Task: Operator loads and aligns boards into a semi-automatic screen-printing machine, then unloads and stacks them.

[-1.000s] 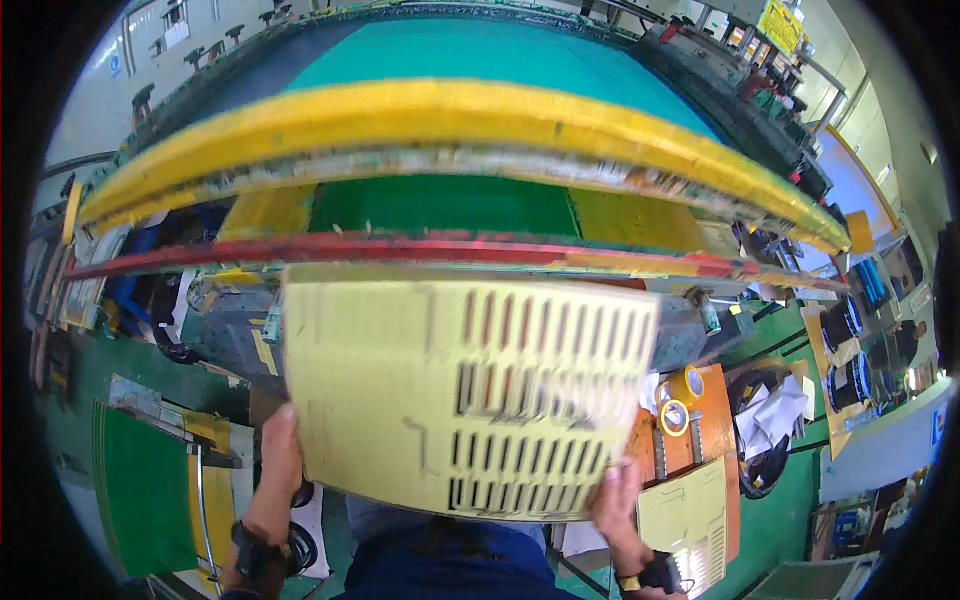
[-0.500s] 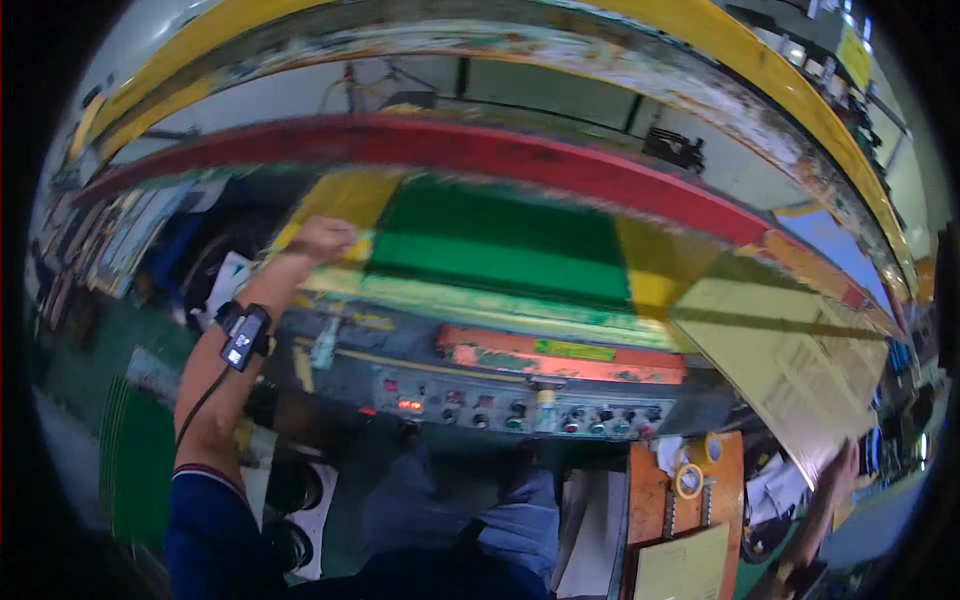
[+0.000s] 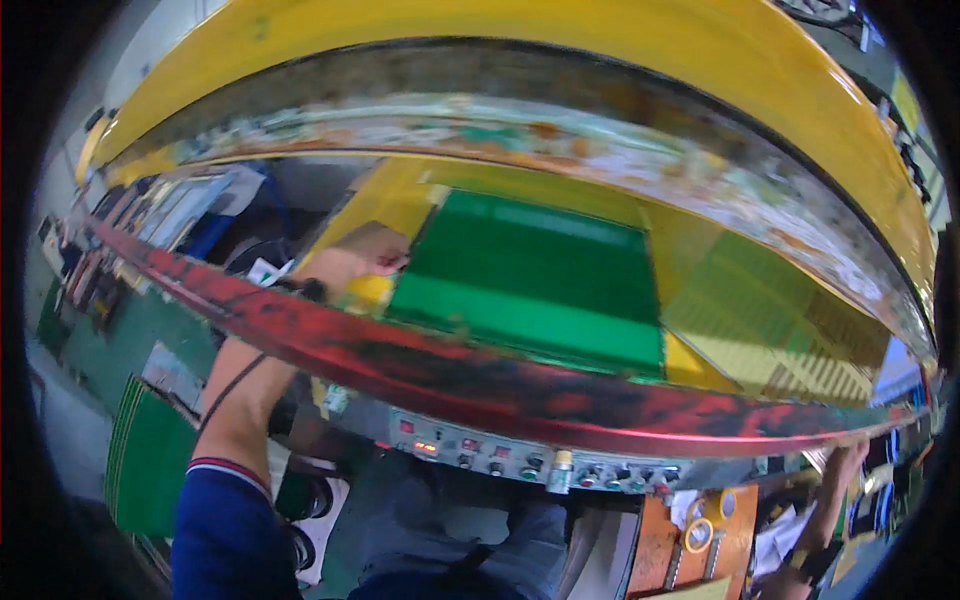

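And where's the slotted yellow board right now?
In the head view, the slotted yellow board is on the right, seen behind the red bar, just right of the bright green panel, with the right hand near its lower end.

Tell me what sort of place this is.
Probably a factory workshop: there's a machine control panel, a green board beyond a long red bar, and tape rolls on a wooden table.

The panel (image 3: 535,285) lies between the left hand (image 3: 376,250) and sheet (image 3: 745,300), behind the control console (image 3: 510,468).
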Demonstrator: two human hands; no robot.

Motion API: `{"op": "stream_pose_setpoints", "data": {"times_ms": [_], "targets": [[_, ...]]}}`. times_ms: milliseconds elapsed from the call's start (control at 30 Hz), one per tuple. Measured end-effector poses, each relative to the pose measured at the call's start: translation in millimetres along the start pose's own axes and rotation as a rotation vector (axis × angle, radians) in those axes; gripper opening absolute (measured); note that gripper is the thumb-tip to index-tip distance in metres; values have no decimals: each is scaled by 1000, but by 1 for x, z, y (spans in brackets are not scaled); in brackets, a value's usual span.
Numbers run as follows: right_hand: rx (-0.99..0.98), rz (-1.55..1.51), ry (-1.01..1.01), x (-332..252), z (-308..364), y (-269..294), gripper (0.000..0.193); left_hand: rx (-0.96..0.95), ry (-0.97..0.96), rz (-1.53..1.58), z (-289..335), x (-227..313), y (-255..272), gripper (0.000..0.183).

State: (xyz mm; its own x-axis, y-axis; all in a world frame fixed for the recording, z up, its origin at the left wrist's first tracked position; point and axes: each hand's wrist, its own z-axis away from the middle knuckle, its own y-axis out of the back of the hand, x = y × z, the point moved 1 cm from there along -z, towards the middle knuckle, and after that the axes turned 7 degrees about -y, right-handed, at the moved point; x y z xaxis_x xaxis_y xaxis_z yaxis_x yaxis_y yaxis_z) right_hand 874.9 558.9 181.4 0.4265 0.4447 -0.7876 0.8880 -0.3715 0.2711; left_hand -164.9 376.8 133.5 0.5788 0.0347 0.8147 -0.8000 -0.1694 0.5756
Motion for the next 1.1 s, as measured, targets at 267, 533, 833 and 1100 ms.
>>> {"op": "stream_pose_setpoints", "data": {"times_ms": [267, 533, 833, 1100], "targets": [[42, -157, -159, -77, 25, -59, 33, 368, 272, 55, -16, -26, -39, 19], [57, -111, -210, -122, 79, -59, 35, 730, 219, 174, 100, 46, -17, 26], [-98, -272, -397, -137, 92, -201, 33, 1118, 91, 316, 355, -3, 95, 19], [-442, 135, -111, -118, 55, -418, 27, 1318, 213, 187, 502, -27, 146, 23]]}}
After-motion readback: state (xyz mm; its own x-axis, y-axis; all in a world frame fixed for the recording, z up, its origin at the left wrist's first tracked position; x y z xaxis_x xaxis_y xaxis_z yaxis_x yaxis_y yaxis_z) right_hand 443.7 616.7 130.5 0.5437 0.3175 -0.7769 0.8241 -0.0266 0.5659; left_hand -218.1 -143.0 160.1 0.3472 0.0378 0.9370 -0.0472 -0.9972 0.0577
